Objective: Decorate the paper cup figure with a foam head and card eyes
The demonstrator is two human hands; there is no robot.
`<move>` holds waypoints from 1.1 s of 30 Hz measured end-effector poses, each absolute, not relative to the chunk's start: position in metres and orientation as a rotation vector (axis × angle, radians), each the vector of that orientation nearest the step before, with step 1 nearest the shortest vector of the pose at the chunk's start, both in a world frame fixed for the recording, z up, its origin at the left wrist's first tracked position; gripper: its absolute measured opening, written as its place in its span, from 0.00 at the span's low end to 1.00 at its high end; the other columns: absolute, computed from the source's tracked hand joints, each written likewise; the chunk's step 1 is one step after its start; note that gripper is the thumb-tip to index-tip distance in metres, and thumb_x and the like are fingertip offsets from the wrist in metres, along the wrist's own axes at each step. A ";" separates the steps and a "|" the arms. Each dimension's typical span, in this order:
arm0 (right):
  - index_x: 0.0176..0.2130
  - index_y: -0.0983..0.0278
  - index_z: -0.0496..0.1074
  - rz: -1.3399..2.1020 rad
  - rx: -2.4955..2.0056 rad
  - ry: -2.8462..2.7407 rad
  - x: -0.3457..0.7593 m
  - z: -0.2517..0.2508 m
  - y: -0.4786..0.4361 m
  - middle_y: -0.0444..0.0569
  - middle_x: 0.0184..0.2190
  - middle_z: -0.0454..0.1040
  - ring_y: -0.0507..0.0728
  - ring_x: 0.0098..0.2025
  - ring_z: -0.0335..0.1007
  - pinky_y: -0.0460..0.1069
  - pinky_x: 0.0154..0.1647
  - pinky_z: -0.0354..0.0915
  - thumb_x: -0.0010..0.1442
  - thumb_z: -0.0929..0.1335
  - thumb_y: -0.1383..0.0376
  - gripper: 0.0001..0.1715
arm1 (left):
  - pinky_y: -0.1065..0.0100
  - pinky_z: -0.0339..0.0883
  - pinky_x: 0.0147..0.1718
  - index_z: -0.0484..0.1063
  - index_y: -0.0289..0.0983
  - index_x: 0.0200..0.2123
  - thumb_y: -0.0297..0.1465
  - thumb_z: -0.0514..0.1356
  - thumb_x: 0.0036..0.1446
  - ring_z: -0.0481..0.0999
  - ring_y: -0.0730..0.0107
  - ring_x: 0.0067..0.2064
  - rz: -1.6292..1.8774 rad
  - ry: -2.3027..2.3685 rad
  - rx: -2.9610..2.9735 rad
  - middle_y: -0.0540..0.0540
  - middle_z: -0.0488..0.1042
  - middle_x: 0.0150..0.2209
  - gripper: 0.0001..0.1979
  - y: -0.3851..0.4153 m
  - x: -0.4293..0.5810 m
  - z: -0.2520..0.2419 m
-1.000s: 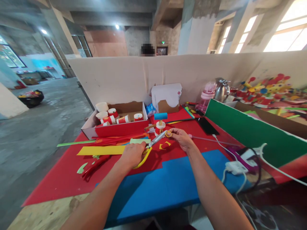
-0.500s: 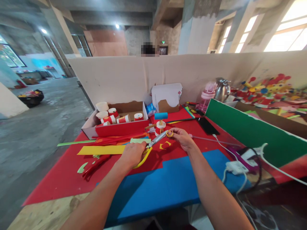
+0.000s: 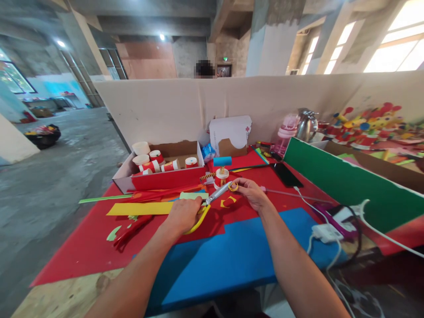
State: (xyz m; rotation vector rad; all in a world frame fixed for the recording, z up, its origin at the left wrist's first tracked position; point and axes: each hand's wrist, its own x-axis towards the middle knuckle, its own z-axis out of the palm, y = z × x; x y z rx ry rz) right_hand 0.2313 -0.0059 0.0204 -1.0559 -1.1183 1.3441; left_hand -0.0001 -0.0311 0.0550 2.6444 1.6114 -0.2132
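Head view: above a matte red sheet (image 3: 82,251) and a blue sheet (image 3: 225,260) on the tabletop (image 3: 59,296), the left hand (image 3: 183,214) clenches yellow-handled steel scissors (image 3: 213,197), blades meeting a curled yellow strip (image 3: 233,187) pinched in the grip of the right hand (image 3: 253,193).

Scissors (image 3: 217,193): smooth bright metal blades, glossy yellow plastic handles. Ring (image 3: 233,187): thin yellow sheet stock, matt; whether it is foam or paper cannot be told. Red sheet (image 3: 82,247) and blue sheet (image 3: 225,256): matt, smooth, foam-like. Bench (image 3: 56,298): bare chipboard where exposed, rough and unfinished. Box (image 3: 175,148): plain brown cardboard, matt. Kettle (image 3: 305,124): polished metal, reflective. Bottle (image 3: 285,134): translucent pink plastic. Phone (image 3: 286,175): glossy black face. Floor (image 3: 49,176): rough grey concrete.
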 end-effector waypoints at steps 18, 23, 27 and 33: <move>0.26 0.63 0.74 1.337 -1.036 -1.123 0.230 0.024 -0.008 0.41 0.25 0.73 0.49 0.30 0.67 0.47 0.37 0.62 0.39 0.76 0.59 0.15 | 0.57 0.67 0.36 0.66 0.37 0.43 0.30 0.48 0.58 0.77 0.49 0.40 -0.237 1.614 2.643 0.36 0.76 0.36 0.12 -0.034 0.001 0.059; 0.26 0.63 0.74 1.335 -1.027 -1.146 0.230 0.025 -0.008 0.41 0.25 0.74 0.49 0.29 0.67 0.46 0.36 0.62 0.39 0.76 0.59 0.14 | 0.58 0.67 0.35 0.66 0.37 0.43 0.31 0.48 0.59 0.77 0.49 0.40 -0.258 1.613 2.641 0.36 0.76 0.36 0.12 -0.033 0.001 0.059; 0.27 0.62 0.74 1.342 -1.031 -1.144 0.230 0.025 -0.008 0.42 0.26 0.74 0.50 0.30 0.68 0.47 0.37 0.62 0.39 0.76 0.58 0.14 | 0.60 0.66 0.36 0.66 0.37 0.42 0.31 0.48 0.59 0.77 0.52 0.40 -0.265 1.618 2.626 0.36 0.76 0.36 0.11 -0.033 0.001 0.060; 0.27 0.63 0.74 1.343 -1.043 -1.146 0.231 0.026 -0.009 0.42 0.27 0.74 0.50 0.31 0.67 0.46 0.37 0.62 0.39 0.76 0.59 0.15 | 0.59 0.67 0.36 0.66 0.37 0.42 0.31 0.49 0.58 0.77 0.51 0.39 -0.265 1.619 2.634 0.36 0.76 0.35 0.11 -0.033 0.001 0.059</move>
